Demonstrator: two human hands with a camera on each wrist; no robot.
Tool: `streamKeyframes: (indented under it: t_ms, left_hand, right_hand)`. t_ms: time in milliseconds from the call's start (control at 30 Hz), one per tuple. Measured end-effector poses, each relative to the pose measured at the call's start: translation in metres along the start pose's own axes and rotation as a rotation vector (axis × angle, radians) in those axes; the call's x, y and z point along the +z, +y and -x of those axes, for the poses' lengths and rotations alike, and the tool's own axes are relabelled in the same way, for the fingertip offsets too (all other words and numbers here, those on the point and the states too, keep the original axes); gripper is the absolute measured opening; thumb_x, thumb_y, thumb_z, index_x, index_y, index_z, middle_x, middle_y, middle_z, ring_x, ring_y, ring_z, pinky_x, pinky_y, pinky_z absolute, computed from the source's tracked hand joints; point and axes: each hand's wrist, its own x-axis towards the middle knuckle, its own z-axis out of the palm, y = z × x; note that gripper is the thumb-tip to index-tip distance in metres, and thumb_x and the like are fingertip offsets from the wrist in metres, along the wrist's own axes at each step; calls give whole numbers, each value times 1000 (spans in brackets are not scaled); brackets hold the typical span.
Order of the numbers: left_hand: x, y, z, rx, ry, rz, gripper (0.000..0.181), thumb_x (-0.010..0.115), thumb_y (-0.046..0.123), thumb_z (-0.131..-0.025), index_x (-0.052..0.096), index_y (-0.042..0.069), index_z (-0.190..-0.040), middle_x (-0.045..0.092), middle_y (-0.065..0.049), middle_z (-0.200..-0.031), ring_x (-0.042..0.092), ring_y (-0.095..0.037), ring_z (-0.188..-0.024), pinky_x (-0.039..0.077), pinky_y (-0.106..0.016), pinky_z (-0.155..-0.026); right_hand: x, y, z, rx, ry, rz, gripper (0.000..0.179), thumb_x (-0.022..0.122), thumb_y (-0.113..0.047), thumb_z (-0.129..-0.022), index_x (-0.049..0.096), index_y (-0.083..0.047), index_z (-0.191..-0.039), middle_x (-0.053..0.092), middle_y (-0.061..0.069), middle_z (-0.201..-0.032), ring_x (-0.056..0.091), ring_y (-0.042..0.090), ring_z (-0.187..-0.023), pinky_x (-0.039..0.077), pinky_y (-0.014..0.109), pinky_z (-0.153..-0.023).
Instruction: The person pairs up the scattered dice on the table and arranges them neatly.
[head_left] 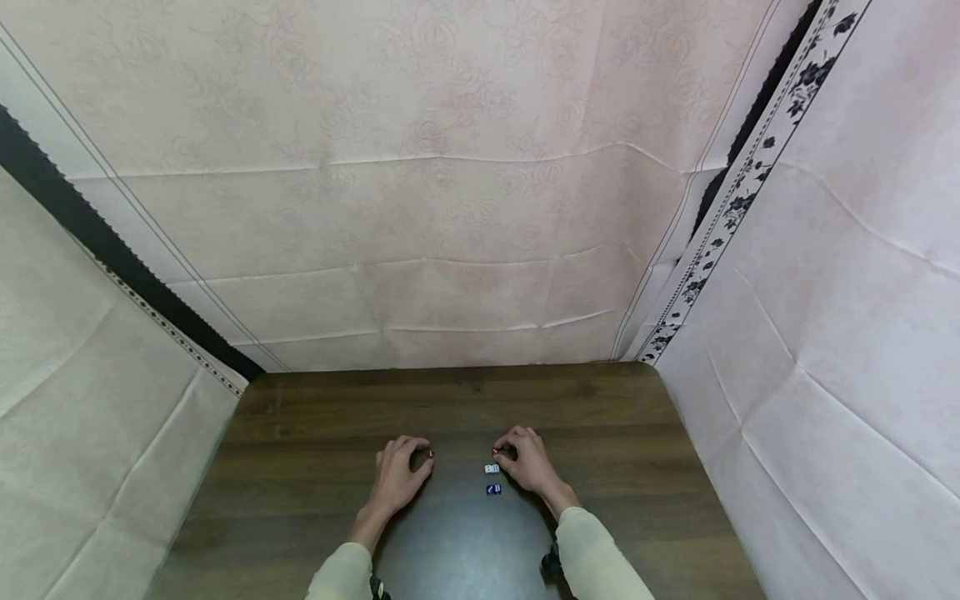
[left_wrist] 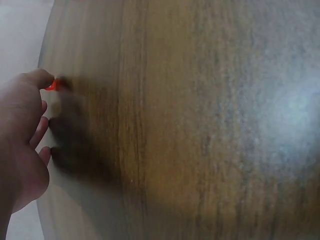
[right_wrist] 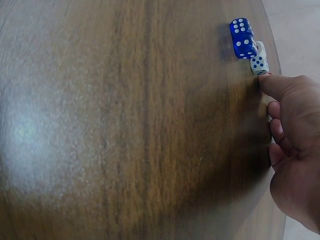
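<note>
My left hand (head_left: 403, 473) pinches a small red die (left_wrist: 52, 86) between thumb and fingertip, close to the wooden tabletop. Across a gap, my right hand (head_left: 527, 460) has thumb and index finger together on another small red piece (head_left: 495, 451), seemingly a die too. The right thumb hides most of that piece in the right wrist view. Just beside the right fingertips lie two white dice (right_wrist: 259, 65) with blue dots, side by side. Nearer the body sits a pair of blue dice (right_wrist: 243, 39) with white dots, also touching each other.
The brown wooden table (head_left: 300, 467) ends at a pale patterned cloth wall (head_left: 450, 208) behind. More cloth hangs along its left and right sides. A bright light reflection lies on the tabletop between the forearms.
</note>
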Motion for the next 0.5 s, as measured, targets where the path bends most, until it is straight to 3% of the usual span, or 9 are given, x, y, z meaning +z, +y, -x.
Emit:
streamKeyframes:
  t_ms: [300,500]
  left_hand:
    - [6,-5,1,42,24,-30,19,92,14,-95,84,13,-113,80,-6,-115,70,-30,-108,41,-47,-92]
    - [5,-4,-1,18,-6,-44,14,91,15,-96,85,16,-109,79,-7,-117,69,-30,-111,41,-48,-93]
  right_hand:
    - [0,1,0,-10,5,0,7,85,-18,-102,85,-18,-110,74,-3,-111,61,16,-105,48,44,-99]
    - [1,2,-1,7,-4,-7,9,85,-20,-103,85,-18,-112,73,-3,-112,61,16,-105,48,46,-101]
